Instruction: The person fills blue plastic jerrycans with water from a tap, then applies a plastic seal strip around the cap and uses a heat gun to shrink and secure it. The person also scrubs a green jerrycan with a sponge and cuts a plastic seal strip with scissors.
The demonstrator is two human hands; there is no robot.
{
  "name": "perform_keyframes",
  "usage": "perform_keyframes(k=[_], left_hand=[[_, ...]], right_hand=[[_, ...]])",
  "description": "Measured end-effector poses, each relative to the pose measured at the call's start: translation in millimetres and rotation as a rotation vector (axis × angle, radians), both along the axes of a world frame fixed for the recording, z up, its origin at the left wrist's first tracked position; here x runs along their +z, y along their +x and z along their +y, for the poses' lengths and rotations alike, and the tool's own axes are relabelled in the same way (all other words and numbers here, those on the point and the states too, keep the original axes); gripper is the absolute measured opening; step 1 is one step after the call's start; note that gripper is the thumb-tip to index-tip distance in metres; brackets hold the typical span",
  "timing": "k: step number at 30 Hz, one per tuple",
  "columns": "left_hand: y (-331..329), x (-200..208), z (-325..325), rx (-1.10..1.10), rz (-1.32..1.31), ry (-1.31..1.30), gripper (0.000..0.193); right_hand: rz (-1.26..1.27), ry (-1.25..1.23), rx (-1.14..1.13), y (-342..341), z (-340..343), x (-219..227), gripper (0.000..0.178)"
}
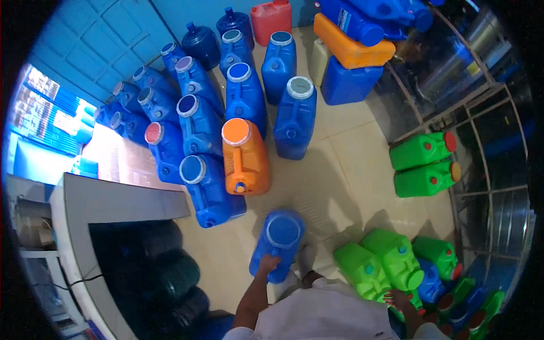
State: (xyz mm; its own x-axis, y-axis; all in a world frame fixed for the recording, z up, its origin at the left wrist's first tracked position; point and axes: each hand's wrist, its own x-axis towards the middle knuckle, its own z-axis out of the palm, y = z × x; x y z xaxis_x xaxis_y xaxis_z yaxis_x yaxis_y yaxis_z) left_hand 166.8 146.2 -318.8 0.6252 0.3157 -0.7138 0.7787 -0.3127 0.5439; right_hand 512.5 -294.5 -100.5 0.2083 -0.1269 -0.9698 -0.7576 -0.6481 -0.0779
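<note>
My left hand (268, 264) is closed round the top handle of a blue jerrycan (277, 241) with a wide round blue cap. The jerrycan is just in front of my feet, and its outline is slightly blurred. I cannot tell whether its base touches the floor. My right hand (398, 298) is at my right side with its fingers apart and nothing in them. It is next to a light green jerrycan (362, 271), and a second light green jerrycan (395, 256) stands just beyond. Whether my fingers touch the green plastic is unclear.
Rows of blue jerrycans (201, 122) and an orange one (247, 164) stand ahead on the tiled floor (334, 170). More are stacked at the back right. Two green jerrycans (426, 180) sit by the glass-panelled frame (487, 136). A counter (122, 201) with dark bottles beneath flanks my left.
</note>
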Motion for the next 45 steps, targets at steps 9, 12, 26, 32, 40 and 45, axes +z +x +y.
perform_keyframes(k=[9,12,26,32,40,45], left_hand=[[154,87,124,0.359,-0.243,0.164,0.041],[120,167,103,0.235,-0.017,0.048,0.045],[-298,406,-139,1.08,-0.064,0.5,0.028],[-382,473,-322,1.753,-0.506,0.568,0.022],[-396,547,-400,2.173,-0.471,0.569,0.02],[-420,566,-380,2.281,-0.419,0.618,0.023]], right_hand=[[0.03,0.194,0.26,34,44,20,0.028],[0.044,0.258,0.316,28,85,2,0.024],[-0.048,0.817,0.709,0,358,2,0.009],[-0.025,1.38,1.037,-356,488,183,0.01],[-0.507,2.564,1.733,-706,451,334,0.018],[-0.188,2.423,1.831,-841,474,353,0.019]])
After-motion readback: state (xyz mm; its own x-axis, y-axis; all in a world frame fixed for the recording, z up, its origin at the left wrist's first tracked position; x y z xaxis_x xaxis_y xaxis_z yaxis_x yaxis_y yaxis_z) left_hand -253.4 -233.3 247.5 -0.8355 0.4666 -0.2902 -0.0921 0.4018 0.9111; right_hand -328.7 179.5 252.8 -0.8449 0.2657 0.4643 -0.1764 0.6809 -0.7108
